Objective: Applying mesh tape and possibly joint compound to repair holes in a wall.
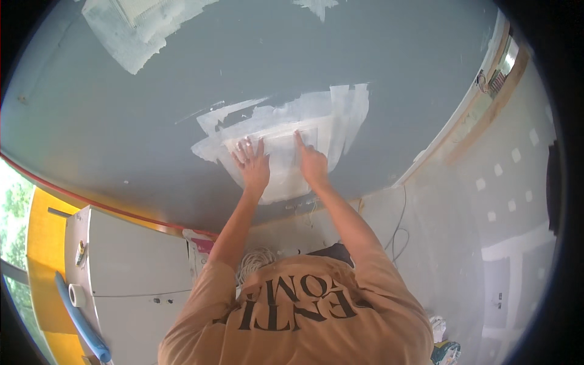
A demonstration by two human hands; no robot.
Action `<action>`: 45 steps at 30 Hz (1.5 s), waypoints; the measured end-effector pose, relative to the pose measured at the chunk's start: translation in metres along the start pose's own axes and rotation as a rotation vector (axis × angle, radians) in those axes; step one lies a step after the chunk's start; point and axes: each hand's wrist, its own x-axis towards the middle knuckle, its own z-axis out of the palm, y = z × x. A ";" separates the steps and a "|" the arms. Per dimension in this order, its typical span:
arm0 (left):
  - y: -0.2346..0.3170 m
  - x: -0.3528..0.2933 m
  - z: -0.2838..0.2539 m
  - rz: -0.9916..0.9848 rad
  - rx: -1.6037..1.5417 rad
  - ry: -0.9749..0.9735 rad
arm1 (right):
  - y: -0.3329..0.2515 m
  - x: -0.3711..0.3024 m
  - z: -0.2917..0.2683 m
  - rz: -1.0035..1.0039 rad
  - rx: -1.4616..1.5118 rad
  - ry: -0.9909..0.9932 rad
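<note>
A patch of white filler (345, 115) with ragged, brushed edges covers part of the grey wall (420, 91) in front of me. Across its middle runs a pale strip (281, 130), perhaps joint tape or mesh; its kind is not clear. My left hand (252, 167) rests on the patch with fingers spread, the tips near the strip's left part. To the right, my right hand (313, 164) stretches its index finger to the strip, while its other fingers are curled and partly hidden. I see nothing held in either hand.
Another white patch (143, 36) is higher on the wall at left. Below left stand a white cabinet (140, 252), a roll of tape (76, 295) and a blue tube (79, 319). A dark cable (401, 231) hangs at right, by a wall with filler spots (516, 154).
</note>
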 end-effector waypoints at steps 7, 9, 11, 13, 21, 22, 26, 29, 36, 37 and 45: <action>0.037 0.010 0.001 -0.037 0.066 -0.005 | 0.010 -0.001 0.007 -0.122 0.047 0.151; 0.049 0.019 0.001 -0.101 0.063 -0.055 | 0.003 0.003 0.008 -0.123 0.092 0.058; 0.033 0.012 0.011 -0.110 0.061 -0.013 | 0.011 0.004 0.004 -0.084 0.066 0.015; 0.017 0.002 0.019 -0.117 0.059 0.032 | 0.027 0.004 0.000 -0.045 0.041 -0.024; 0.010 -0.012 0.007 -0.320 0.025 0.008 | 0.081 -0.010 -0.013 0.112 -0.017 0.007; 0.013 -0.011 0.007 -0.322 0.029 0.008 | 0.077 -0.007 -0.015 0.109 -0.013 0.007; 0.025 -0.001 0.002 -0.234 0.056 0.012 | 0.062 0.001 -0.018 -0.005 0.019 0.026; 0.010 -0.006 -0.003 -0.283 0.060 -0.005 | 0.075 0.000 -0.014 0.071 -0.020 -0.010; -0.031 -0.047 -0.037 -0.309 -0.050 0.010 | 0.022 -0.017 -0.005 0.005 0.259 0.002; -0.038 -0.062 -0.044 -0.311 -0.044 0.016 | 0.003 -0.015 -0.002 -0.001 0.263 0.005; -0.132 -0.275 -0.157 -0.136 -0.048 -0.549 | -0.136 0.000 0.047 0.144 0.482 0.056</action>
